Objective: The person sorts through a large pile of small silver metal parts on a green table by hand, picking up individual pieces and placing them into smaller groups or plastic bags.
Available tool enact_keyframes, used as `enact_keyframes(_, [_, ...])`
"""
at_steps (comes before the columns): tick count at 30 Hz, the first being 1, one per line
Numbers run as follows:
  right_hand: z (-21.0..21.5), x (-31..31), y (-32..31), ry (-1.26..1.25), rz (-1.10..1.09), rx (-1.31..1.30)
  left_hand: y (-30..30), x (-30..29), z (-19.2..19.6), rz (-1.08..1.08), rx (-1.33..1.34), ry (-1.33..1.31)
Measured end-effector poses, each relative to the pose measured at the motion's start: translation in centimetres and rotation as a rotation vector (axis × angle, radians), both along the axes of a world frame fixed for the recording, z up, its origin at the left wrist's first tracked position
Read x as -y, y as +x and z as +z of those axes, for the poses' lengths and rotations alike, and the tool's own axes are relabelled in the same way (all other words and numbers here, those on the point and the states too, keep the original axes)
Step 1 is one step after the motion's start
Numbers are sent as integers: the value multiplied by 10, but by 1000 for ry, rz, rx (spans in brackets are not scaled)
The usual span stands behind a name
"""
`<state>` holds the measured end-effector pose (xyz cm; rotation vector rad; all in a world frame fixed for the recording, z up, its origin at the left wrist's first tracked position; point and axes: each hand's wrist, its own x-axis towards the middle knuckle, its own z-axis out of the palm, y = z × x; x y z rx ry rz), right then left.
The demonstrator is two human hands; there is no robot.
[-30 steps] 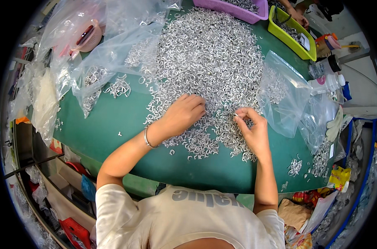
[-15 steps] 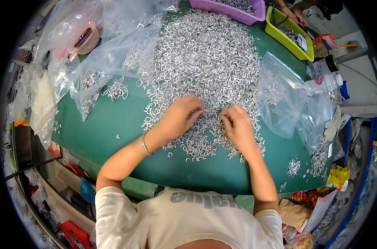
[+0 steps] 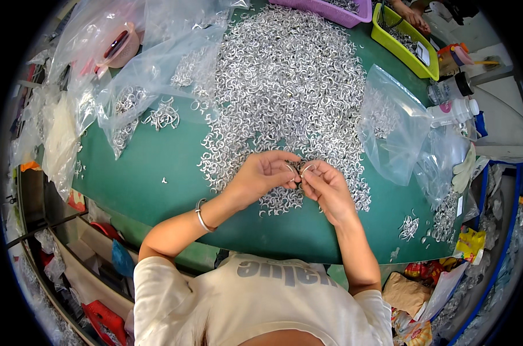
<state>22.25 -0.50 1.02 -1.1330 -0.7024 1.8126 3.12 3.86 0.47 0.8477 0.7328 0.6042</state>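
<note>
A wide heap of small silver C-shaped metal pieces covers the middle of the green table. Over the heap's near edge, my left hand is closed, pinching a curved silver piece between thumb and fingers. Close beside it, fingertips almost meeting, my right hand pinches another curved silver piece. Whether the two pieces touch I cannot tell. A metal bangle circles my left wrist. Some loose pieces lie just below my hands.
Clear plastic bags with similar pieces lie right and left of the heap. Purple and green baskets stand at the far side, near another person's hand. Bottles line the right edge; a pink basket sits far left.
Both hands have come together and drawn slightly nearer to me. Curved pieces now show clearly in the fingers of each hand. The view has shifted a little.
</note>
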Motion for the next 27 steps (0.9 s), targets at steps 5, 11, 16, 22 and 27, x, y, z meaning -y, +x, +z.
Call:
enact_keyframes(5, [10, 4, -5, 59, 12, 192, 1, 5, 6, -13, -43, 112])
enact_keyframes(11, [0, 10, 0, -27, -34, -108, 1, 11, 6, -7, -29, 58])
enact_keyframes(16, [-1, 16, -7, -126, -137, -259, 7, 25, 26, -11, -373, 442])
enact_keyframes(22, [-7, 29, -12, -236, -202, -475, 21, 42, 13, 109, -482, 1097])
enact_keyframes(27, [-10, 48, -2, -119, -100, -498, 28, 40, 21, 26, -422, 817])
